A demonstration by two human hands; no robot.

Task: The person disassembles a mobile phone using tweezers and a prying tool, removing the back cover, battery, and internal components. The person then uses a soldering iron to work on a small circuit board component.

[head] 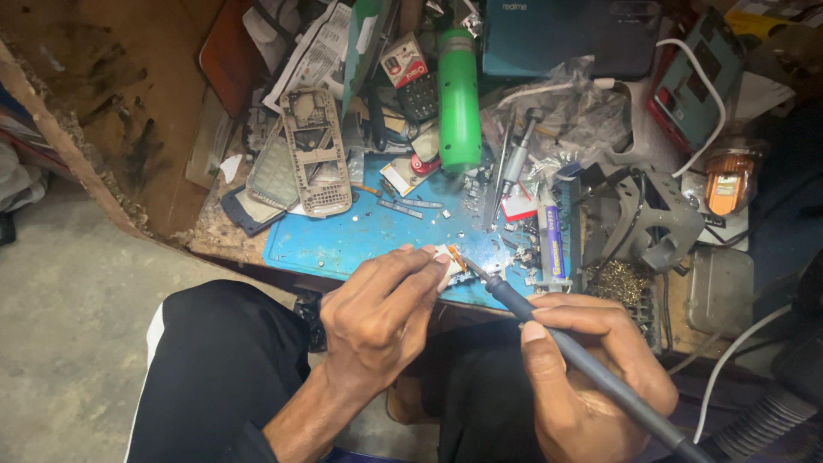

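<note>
Right, lower centre of the frame: left hand (381,313) pinches a small circuit part (452,260) betw thumb & fingertips, holding it at the near edge of the blue work mat (343,240). The part is tiny, whitish w/ an orange bit; can't tell more. Right hand (583,369), lower right, is clenched around a dark grey soldering iron (566,347), pen-style, handle running down to the bottom right corner. Its tip (471,267) sits at the part, touching or just beside it; can't tell which.

On the mat, centre frame: scattered small screws & scraps, a white syringe tube (553,244) w/ a purple label lying just right of the iron tip. Upper centre: green cylinder (459,99) standing tilted. Upper left of the mat: a bare phone frame (315,150) w/ keypad holes, leaning over other phone shells. Right of centre: grey metal stand (656,219), brass wool (617,279) below it. White cable (703,103) loops at upper right. Black trousers (223,360) w/ a white stripe fill lower left.
</note>
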